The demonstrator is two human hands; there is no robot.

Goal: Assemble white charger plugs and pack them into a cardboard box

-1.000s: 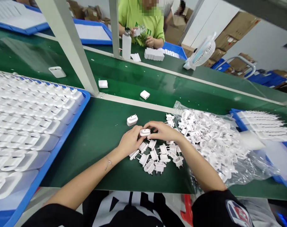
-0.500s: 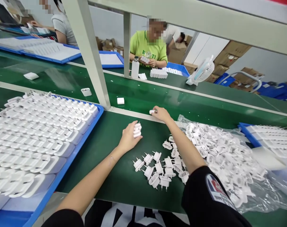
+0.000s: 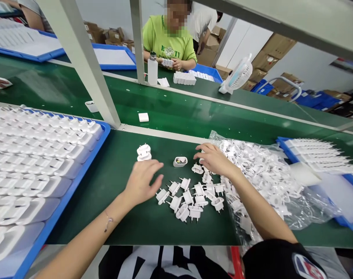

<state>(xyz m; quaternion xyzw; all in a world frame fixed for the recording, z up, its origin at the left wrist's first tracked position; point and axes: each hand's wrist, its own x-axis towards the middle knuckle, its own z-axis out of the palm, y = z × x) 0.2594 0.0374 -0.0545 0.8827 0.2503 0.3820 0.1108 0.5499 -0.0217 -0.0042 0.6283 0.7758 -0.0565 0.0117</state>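
Possibly, a brush from the left hand (image 3: 144, 181), spread and empty left of the open charger housing (image 3: 180, 165), could topple the pin-fitted chargers (image 3: 144, 152) also left; right of the housing, the right hand (image 3: 213, 158) half-curls by two-pin plug caps (image 3: 198, 169), grip unclear.

On my screen I am making out "B" and "TY" on the green shirt (image 3: 182, 43) opposite, the part between being unclear. Pale print on the black shirt (image 3: 165, 261) is running past the edge; the sleeve patch (image 3: 307, 266) is looking too blurred to read.
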